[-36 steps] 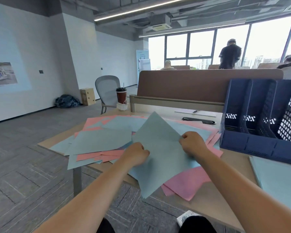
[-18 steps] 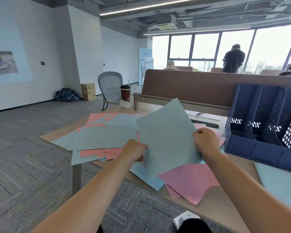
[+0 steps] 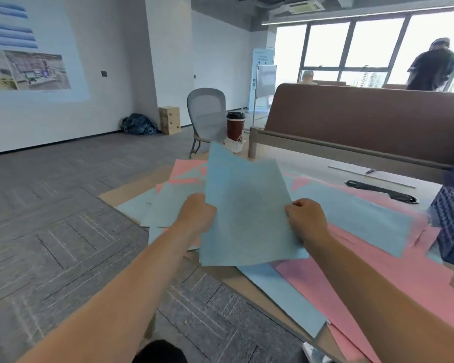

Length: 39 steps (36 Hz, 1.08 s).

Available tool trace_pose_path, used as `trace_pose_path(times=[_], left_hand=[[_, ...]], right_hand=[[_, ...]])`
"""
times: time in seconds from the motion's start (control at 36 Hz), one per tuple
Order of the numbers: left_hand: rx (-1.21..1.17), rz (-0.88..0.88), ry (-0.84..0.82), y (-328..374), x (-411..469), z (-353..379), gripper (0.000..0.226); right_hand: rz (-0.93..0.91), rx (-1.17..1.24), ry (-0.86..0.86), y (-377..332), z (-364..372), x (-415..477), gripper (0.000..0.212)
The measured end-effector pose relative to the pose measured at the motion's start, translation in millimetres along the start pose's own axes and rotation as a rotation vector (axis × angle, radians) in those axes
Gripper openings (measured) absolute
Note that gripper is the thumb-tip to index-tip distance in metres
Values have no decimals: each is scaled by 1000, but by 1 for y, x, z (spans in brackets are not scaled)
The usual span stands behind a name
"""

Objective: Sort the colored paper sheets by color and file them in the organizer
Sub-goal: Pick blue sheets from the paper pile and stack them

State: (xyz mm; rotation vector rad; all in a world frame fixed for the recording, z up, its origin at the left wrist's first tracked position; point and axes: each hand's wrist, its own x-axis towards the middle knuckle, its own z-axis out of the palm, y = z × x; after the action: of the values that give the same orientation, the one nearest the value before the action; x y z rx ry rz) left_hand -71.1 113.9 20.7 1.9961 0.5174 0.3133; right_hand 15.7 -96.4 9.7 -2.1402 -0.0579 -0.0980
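My left hand (image 3: 196, 216) and right hand (image 3: 309, 221) each pinch a side edge of a thin stack of blue sheets (image 3: 247, 216). The fingers curl round the paper, with the fingertips hidden behind it. The stack is raised between my hands, tilted up, its top corners uneven. Beneath and beyond my fingers, pink sheets (image 3: 378, 279) and loose blue sheets (image 3: 351, 213) overlap on the table (image 3: 317, 166). Well to the right of my right hand stands the dark blue organizer (image 3: 450, 226), partly cut off. I judge I should square the corners, grip lightly to avoid creases, and carry only blue across.
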Motion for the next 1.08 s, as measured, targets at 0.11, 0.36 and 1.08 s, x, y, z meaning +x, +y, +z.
trace_pose_path(times=[0.11, 0.36, 1.08], left_hand=[[146, 21, 93, -20, 25, -21, 17], [332, 27, 138, -43, 63, -43, 39], [349, 183, -64, -40, 92, -58, 37]], right_hand=[[-40, -128, -104, -20, 39, 17, 35], [-33, -450, -157, -28, 85, 35, 11], [194, -218, -19, -13, 54, 31, 22]])
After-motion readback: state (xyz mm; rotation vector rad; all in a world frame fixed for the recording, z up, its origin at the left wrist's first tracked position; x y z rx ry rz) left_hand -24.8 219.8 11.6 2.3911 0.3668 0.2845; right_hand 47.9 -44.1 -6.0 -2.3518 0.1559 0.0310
